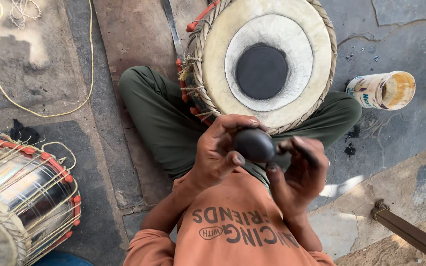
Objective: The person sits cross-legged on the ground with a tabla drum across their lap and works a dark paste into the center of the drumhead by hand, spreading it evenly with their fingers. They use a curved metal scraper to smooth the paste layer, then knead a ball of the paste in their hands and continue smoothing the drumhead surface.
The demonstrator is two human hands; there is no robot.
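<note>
A hand drum [316,59] stands upright between my crossed legs, its pale skin head facing up with a black round patch [262,70] in the middle and rope lacing around the rim. Just below the drum's near edge, my left hand [218,152] grips a smooth dark rounded stone [254,144]. My right hand [299,172], fingers blackened, touches the stone's right side with fingertips curled toward it. Both hands are held above my lap, over my orange shirt.
A second drum [23,197] with a metal body, pale ropes and red beads lies at the lower left. A tipped tin can [383,89] rests on the stone floor at right. Yellow cord [50,111] loops at upper left. A metal bar [410,234] lies lower right.
</note>
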